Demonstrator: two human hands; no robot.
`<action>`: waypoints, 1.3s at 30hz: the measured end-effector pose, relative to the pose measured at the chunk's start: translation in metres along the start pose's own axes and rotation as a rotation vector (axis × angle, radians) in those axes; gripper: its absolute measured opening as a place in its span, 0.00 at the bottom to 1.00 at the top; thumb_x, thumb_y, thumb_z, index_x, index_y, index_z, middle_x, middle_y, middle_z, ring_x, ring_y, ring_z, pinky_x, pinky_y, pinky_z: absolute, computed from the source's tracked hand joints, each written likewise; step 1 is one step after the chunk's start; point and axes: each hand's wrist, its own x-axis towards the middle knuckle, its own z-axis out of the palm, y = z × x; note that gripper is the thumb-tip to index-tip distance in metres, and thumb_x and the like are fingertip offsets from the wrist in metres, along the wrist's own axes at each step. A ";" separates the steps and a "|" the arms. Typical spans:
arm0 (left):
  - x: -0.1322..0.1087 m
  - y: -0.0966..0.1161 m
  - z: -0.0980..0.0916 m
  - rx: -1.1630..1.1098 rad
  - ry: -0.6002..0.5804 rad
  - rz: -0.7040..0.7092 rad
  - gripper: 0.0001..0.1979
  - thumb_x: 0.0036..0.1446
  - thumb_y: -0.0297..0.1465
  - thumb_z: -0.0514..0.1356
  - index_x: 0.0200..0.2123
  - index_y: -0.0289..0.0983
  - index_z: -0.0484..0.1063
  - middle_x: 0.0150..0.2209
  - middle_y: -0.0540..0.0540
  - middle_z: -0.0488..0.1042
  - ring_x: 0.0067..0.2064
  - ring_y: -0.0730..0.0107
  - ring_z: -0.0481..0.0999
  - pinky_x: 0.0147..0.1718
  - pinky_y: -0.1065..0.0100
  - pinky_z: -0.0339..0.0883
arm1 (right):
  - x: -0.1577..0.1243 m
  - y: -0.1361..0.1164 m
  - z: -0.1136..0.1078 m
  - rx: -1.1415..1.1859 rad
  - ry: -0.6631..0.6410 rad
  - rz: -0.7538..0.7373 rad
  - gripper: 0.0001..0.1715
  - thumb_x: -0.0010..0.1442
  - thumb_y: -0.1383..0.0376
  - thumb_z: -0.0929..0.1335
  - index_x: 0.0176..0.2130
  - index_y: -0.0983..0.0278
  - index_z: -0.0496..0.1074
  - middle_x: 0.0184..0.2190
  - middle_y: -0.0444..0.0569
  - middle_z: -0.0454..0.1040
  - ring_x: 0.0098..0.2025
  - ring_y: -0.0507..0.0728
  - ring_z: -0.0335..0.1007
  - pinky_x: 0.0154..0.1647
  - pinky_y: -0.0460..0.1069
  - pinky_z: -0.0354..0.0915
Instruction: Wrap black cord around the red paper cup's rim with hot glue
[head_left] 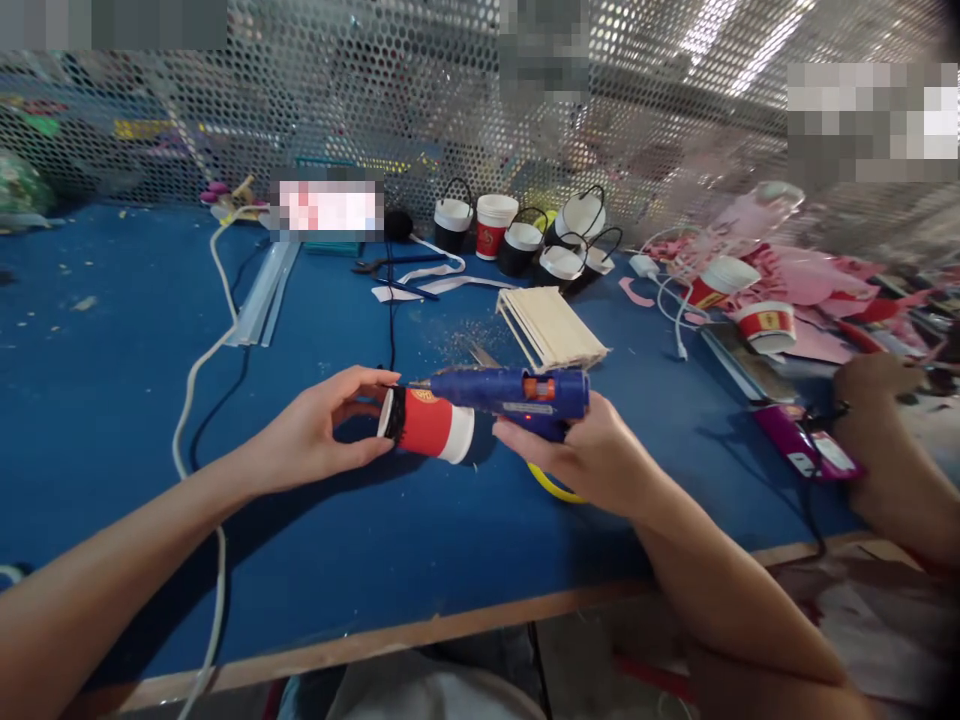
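A red and white paper cup (429,424) lies on its side just above the blue table, black cord wound around its rim end. Fingers and thumb of my left hand (339,425) grip that rim from the left. In my right hand (600,455) is a blue glue gun (510,392), its small red light lit and its nozzle pointing left at the cord near the rim. The black cord (391,310) runs from the cup back toward a dark ball of yarn (398,224). Under the glue gun, a yellow ring-shaped handle (553,486) shows in part.
Several cups with black wrapping and handles (523,248) stand at the back by the perforated metal screen (420,110). A bundle of thin wooden sticks (553,327) lies beyond the glue gun. Clear glue sticks (266,295) and a white cable (187,400) are left. Another person's arm (892,440) rests right.
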 end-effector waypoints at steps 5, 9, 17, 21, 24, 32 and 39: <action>0.001 0.001 0.000 0.004 0.002 -0.031 0.27 0.52 0.33 0.63 0.55 0.38 0.60 0.52 0.40 0.68 0.48 0.63 0.74 0.50 0.60 0.71 | -0.006 0.001 0.000 -0.081 -0.020 -0.073 0.17 0.54 0.54 0.69 0.28 0.66 0.71 0.18 0.40 0.64 0.20 0.47 0.53 0.19 0.43 0.57; 0.002 0.004 0.001 0.027 0.002 -0.022 0.27 0.52 0.32 0.63 0.54 0.37 0.60 0.52 0.39 0.69 0.47 0.62 0.75 0.49 0.59 0.71 | -0.006 -0.001 0.002 -0.148 -0.014 -0.173 0.15 0.56 0.55 0.68 0.29 0.65 0.71 0.20 0.42 0.66 0.22 0.48 0.55 0.22 0.43 0.59; 0.002 0.002 0.002 0.041 0.048 0.011 0.27 0.50 0.33 0.64 0.53 0.37 0.62 0.51 0.39 0.69 0.46 0.61 0.75 0.47 0.58 0.73 | -0.010 0.002 0.003 -0.216 -0.024 -0.324 0.11 0.57 0.59 0.68 0.28 0.64 0.69 0.23 0.44 0.70 0.23 0.49 0.61 0.25 0.45 0.62; 0.003 0.000 0.002 0.025 0.054 0.020 0.27 0.50 0.34 0.64 0.53 0.37 0.63 0.50 0.40 0.70 0.45 0.62 0.76 0.47 0.58 0.73 | -0.012 0.003 0.003 -0.279 0.026 -0.372 0.09 0.57 0.60 0.68 0.30 0.64 0.69 0.24 0.44 0.71 0.23 0.50 0.63 0.25 0.45 0.62; 0.003 0.001 0.002 0.027 0.056 0.017 0.27 0.50 0.34 0.64 0.53 0.37 0.63 0.50 0.40 0.70 0.45 0.62 0.76 0.47 0.58 0.73 | -0.012 0.003 0.004 -0.311 0.054 -0.424 0.08 0.56 0.62 0.69 0.32 0.64 0.69 0.25 0.44 0.71 0.25 0.50 0.64 0.27 0.45 0.62; 0.002 0.000 0.003 0.048 0.057 0.041 0.26 0.51 0.34 0.64 0.53 0.38 0.63 0.51 0.41 0.68 0.46 0.63 0.75 0.48 0.59 0.73 | -0.014 -0.001 0.003 -0.283 0.033 -0.426 0.07 0.56 0.63 0.69 0.31 0.64 0.67 0.24 0.43 0.69 0.24 0.49 0.62 0.25 0.45 0.61; 0.001 0.001 0.000 0.117 0.035 0.139 0.26 0.51 0.31 0.63 0.54 0.41 0.62 0.54 0.41 0.65 0.52 0.60 0.72 0.52 0.59 0.70 | -0.011 0.000 -0.001 -0.243 -0.005 -0.344 0.11 0.57 0.60 0.68 0.27 0.64 0.67 0.22 0.43 0.68 0.22 0.49 0.59 0.25 0.45 0.60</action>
